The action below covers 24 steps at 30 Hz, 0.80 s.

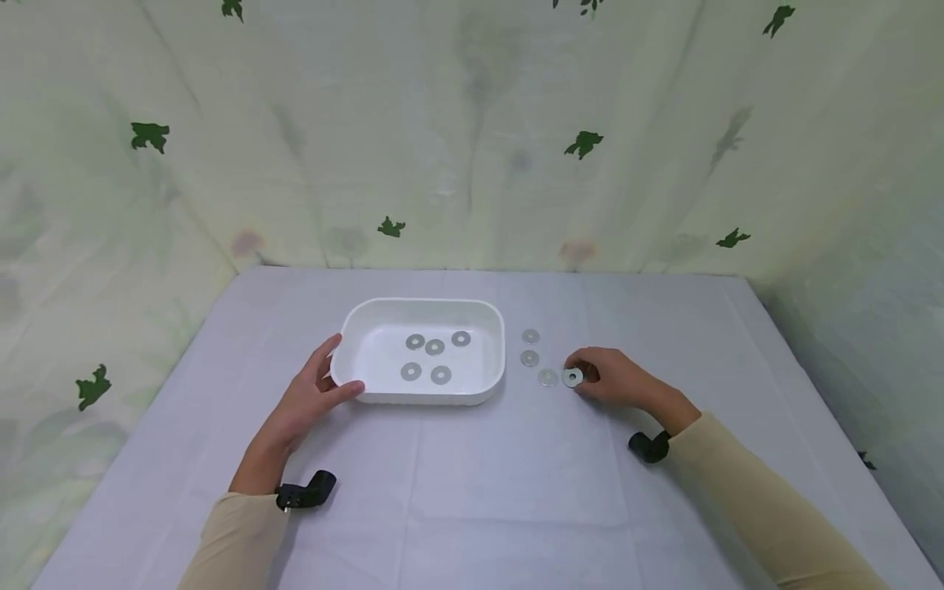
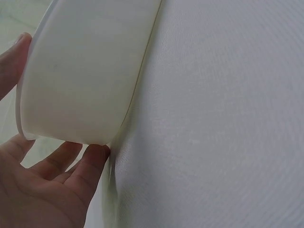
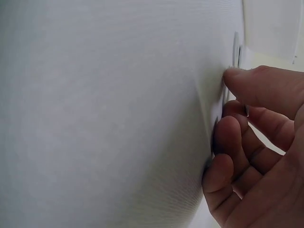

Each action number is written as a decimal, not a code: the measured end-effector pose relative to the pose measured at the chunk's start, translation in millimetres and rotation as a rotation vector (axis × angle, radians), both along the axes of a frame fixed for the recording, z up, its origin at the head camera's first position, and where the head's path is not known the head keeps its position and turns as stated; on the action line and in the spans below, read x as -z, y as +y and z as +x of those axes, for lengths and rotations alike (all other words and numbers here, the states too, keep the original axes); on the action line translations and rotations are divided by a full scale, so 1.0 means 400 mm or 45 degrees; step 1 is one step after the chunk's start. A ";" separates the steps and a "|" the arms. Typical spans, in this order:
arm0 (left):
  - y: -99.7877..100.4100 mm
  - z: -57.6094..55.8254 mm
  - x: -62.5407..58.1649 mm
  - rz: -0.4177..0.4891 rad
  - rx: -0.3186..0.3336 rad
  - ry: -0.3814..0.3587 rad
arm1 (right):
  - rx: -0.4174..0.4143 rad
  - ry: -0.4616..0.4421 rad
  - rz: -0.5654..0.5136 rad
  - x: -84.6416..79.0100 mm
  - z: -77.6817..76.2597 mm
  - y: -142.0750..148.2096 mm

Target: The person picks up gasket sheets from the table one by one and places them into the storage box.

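A white plastic tray [image 1: 420, 397] with rounded corners stands on the table. Several flat metal washers [image 1: 410, 371] lie spread on its floor. My left hand [image 1: 304, 401] grips the tray's left end, thumb at the near rim and fingers round the side; the left wrist view shows fingertips against the tray's wall [image 2: 80, 80]. To the right of the tray, my right hand [image 1: 612, 377] pinches a washer [image 1: 572, 377] between thumb and fingers, low over the cloth. Three more washers [image 1: 529, 358] lie flat between the tray and that hand.
A pale cloth [image 1: 509, 492] covers the table. Behind it hangs a light curtain [image 1: 472, 147] with green leaf shapes, which also runs along both sides. Each wrist carries a small black camera [image 1: 306, 490].
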<state>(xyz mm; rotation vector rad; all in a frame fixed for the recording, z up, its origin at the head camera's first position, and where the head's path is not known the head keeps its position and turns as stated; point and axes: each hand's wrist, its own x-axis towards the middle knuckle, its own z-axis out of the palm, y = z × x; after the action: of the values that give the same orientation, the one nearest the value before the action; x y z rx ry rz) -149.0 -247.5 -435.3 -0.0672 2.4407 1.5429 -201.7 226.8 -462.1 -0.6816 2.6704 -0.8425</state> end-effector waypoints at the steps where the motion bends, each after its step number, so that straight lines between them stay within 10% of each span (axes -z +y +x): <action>1: 0.000 0.001 -0.001 0.004 -0.004 0.001 | 0.003 -0.007 -0.002 0.000 -0.001 0.000; 24: -0.001 -0.002 0.007 0.003 -0.020 -0.008 | 0.054 0.083 -0.159 -0.120 -0.083 -0.047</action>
<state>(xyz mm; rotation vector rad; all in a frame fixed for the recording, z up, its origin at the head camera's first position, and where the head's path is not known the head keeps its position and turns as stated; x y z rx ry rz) -149.8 -248.0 -438.2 -0.0908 2.4398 1.5495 -234.9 207.9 -414.1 -0.6947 2.7164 -1.0226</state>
